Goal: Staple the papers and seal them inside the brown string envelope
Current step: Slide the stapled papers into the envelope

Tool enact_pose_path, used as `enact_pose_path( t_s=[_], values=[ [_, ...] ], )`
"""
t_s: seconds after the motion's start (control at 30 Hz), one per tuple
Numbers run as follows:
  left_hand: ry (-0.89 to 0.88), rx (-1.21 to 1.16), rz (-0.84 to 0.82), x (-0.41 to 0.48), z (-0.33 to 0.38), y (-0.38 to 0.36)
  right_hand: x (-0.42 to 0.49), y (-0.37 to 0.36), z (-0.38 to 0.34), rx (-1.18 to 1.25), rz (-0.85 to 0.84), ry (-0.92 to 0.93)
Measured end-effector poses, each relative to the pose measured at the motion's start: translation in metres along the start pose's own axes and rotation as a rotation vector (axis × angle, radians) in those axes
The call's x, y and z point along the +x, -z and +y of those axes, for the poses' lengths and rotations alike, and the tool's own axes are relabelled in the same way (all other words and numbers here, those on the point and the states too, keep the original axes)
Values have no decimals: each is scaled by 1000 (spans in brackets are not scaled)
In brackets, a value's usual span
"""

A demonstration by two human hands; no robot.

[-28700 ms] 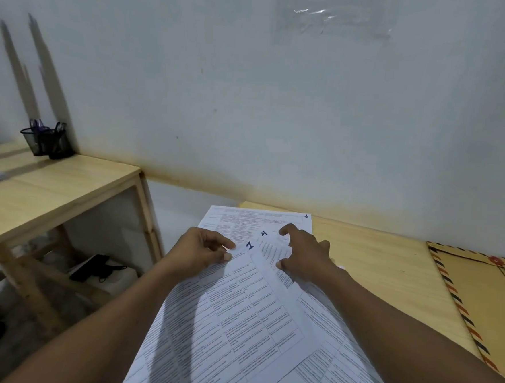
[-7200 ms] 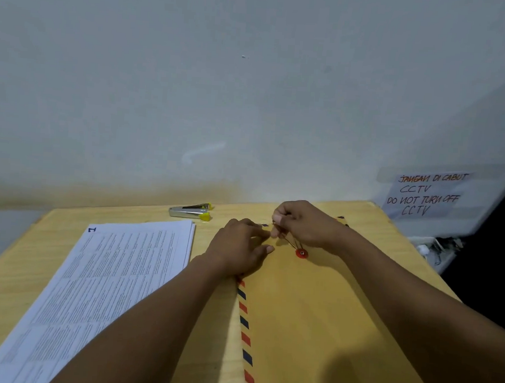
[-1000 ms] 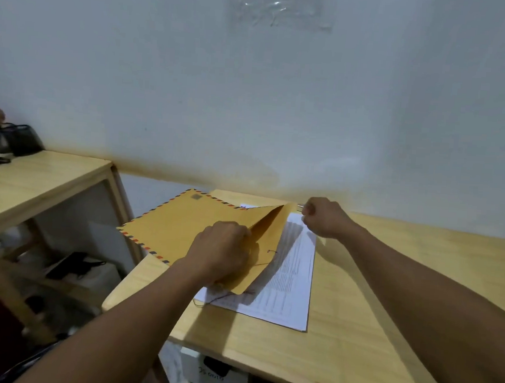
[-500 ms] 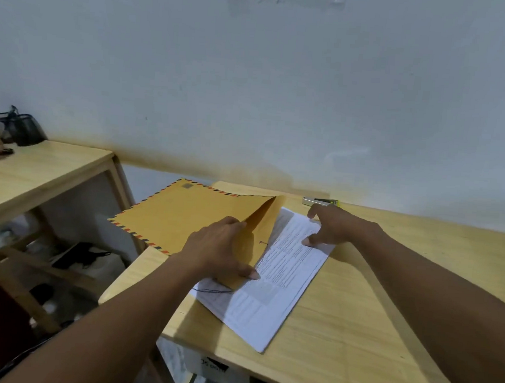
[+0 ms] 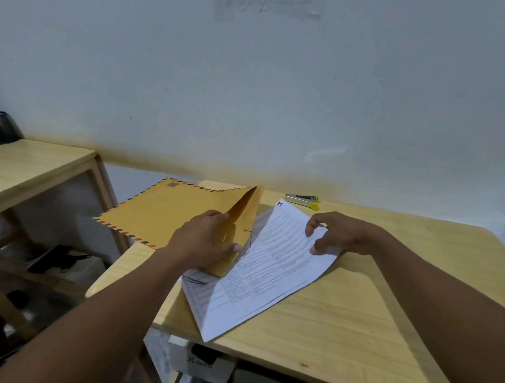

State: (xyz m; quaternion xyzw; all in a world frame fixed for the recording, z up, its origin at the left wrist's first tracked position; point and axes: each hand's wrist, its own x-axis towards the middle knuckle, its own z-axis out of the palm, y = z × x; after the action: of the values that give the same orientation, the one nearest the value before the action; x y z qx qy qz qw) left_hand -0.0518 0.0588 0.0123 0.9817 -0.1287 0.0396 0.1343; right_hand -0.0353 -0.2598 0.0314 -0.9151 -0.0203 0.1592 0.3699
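One envelope [image 5: 166, 212], left hand [image 5: 203, 241] fingers gripping its open mouth; one paper stack [image 5: 263, 276] on the counter [image 5: 356, 318], right hand [image 5: 341, 235] fingers pinching its far edge; one stapler [image 5: 302, 200] beyond.

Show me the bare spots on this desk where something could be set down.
Bare table lies right of the papers, from the right hand to the near edge, and behind that hand toward the wall. Crowded: the left, where envelope, left hand and papers overlap.

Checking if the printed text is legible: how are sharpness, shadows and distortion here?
Head view: print on the papers is too small and soft to read; shadow beside the left hand darkens their near-left part; dim light, no glare; wide-angle stretch on forearms.
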Motion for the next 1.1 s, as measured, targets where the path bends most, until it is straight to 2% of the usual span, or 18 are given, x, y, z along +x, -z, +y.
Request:
enact_pose_path(
  t_s=[0.13, 0.23, 0.3, 0.43, 0.63, 0.8, 0.9, 1.1],
  values=[
    [11, 71, -11, -1, 7, -2, -23, 24, 2, 205, -233, -158],
    [23, 64, 5, -1, 10, -4, -39, 32, 7, 199, -361, -206],
    [31, 54, 14, -1, 11, -4, -50, 35, 12, 216, -381, -208],
    [46, 9, 24, 1, 12, -4, -74, 43, 21, 244, -240, -190],
    [62, -38, -6, 4, 15, 2, -116, 81, 26, 524, 116, -103],
    [55, -55, 8, 3, 26, 2, -149, 118, 27, 670, 280, -12],
    [52, -62, 11, 3, 33, 1, -155, 129, 27, 708, 298, -12],
    [24, -56, 28, 0, 33, -3, -137, 111, 27, 638, 193, -66]
  ],
)
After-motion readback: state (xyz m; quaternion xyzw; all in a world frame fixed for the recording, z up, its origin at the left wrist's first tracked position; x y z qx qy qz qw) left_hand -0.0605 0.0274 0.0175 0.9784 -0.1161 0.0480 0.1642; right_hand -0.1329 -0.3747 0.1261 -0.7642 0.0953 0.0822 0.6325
